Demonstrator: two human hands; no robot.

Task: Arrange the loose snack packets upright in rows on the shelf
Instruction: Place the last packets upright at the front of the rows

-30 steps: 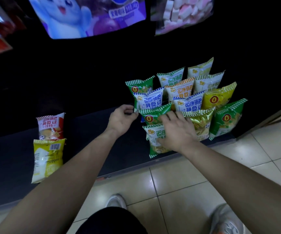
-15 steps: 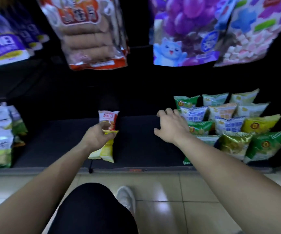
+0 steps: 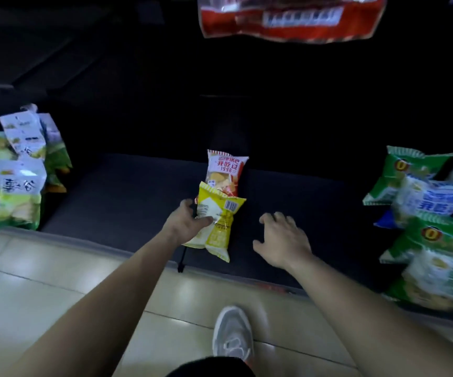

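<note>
— What is the person's left hand (image 3: pixel 185 225) doing?

— It is gripping the yellow packet (image 3: pixel 219 221) at its left edge, with the thumb lying across the front. That packet is lying near the front lip of the dark shelf (image 3: pixel 111 191), and its top is overlapping the red packet (image 3: pixel 226 170) behind it.

— Why is it being taken by the edge?

— Probably because a side pinch is giving the person a way to lift it off the red one and tip it upright.

— And the right hand (image 3: pixel 282 240)?

— It is hovering just beside the yellow packet with its fingers spread, holding nothing. It is likely waiting to steady the packet or take the red one.

— How many are loose?

— Two in the middle: one yellow and one red. The standing packets (image 3: pixel 424 210) on the right are forming rows, which looks like where these two are heading. They are blurring and running out of view, so they cannot be counted. The same goes for the pale green heap (image 3: pixel 15 180) on the left.
</note>
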